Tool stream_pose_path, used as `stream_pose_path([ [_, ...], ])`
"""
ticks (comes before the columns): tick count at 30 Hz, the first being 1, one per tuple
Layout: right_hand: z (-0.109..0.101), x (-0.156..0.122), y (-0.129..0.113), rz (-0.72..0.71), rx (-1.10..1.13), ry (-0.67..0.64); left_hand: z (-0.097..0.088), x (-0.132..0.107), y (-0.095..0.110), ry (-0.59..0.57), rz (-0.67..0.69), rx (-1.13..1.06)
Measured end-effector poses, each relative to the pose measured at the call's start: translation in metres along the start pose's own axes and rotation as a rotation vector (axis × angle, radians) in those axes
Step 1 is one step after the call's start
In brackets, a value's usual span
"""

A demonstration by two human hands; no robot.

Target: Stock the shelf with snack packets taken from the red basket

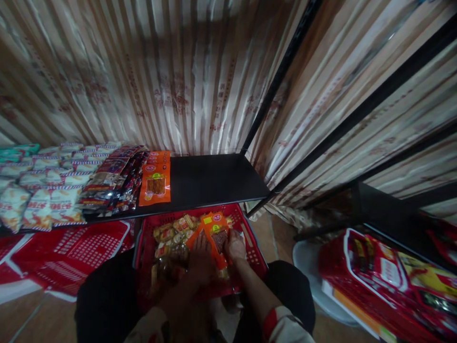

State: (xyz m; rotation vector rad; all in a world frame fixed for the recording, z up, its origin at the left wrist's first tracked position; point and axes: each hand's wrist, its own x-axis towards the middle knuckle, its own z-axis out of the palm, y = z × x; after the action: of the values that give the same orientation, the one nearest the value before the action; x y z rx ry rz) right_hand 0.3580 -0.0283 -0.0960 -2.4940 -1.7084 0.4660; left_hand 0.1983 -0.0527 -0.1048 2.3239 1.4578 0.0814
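A red plastic basket [250, 238] sits on the floor between my knees, filled with several small yellow snack packets and orange packs. My right hand [235, 247] is closed on the right edge of an orange snack pack [216, 231] held over the basket. My left hand [200, 259] grips the same bundle of orange packs from the left and below, in shadow. On the black shelf [214, 178] just above, several matching orange packs [155, 183] lie stacked flat.
Left on the shelf lie dark red snack packs [110, 183] and white packs [43, 190]. Empty red baskets [78, 252] rest at lower left. A striped curtain hangs behind. At right, a black rack frame [357, 114], a white stool [310, 267] and red boxed goods [378, 281].
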Motion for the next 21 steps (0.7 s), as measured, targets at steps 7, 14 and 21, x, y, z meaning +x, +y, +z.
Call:
stream_pose_path([
  [7, 0.006, -0.003, -0.005, 0.086, 0.086, -0.098, 0.006, 0.003, -0.003, 0.053, -0.088, -0.124],
  [14, 0.008, -0.012, -0.011, 0.102, 0.16, -0.145, -0.011, -0.002, -0.007, 0.222, -0.112, -0.38],
  [21, -0.005, -0.021, -0.032, 0.075, 0.191, -0.066, -0.01, -0.012, -0.011, 0.336, -0.283, -0.427],
])
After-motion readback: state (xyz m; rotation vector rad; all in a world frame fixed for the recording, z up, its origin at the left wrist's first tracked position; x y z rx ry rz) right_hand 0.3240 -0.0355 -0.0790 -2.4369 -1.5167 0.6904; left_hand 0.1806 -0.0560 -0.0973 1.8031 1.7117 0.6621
